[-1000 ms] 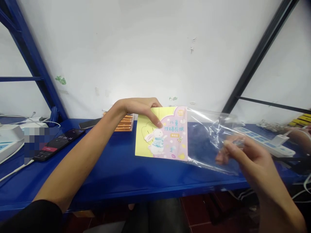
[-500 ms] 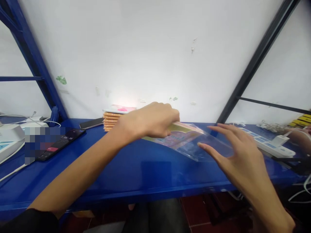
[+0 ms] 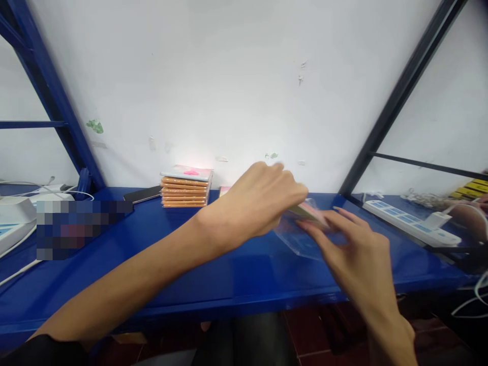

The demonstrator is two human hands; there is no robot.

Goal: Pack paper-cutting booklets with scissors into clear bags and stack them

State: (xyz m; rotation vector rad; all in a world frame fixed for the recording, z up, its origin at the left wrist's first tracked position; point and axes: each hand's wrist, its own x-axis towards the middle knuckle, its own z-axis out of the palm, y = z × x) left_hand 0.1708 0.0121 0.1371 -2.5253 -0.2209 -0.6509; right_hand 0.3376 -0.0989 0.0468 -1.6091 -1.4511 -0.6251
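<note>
My left hand [image 3: 263, 201] is closed, knuckles up, over the left end of a thin, pale-edged booklet [image 3: 311, 212], smeared by motion. At its other end, my right hand [image 3: 354, 249] pinches the booklet between thumb and fingers. A clear plastic bag [image 3: 297, 243] hangs around or under the booklet, just above the blue table [image 3: 244, 274]; which of the two I cannot tell. To the left of my hands stands a stack of orange-edged packets [image 3: 186, 195], topped by a white and pink one [image 3: 190, 173].
A dark phone [image 3: 143, 194] lies by the wall, left of the stack. White chargers and cables [image 3: 19, 211] crowd the left end. On the right are a white power strip [image 3: 412, 223] and a black metal post [image 3: 400, 96]. Another person's hand [image 3: 470, 218] shows at the far right.
My left hand has moved right with the booklet, uncovering more of the stack. My right hand has moved left and closed from an open spread onto the booklet's end.
</note>
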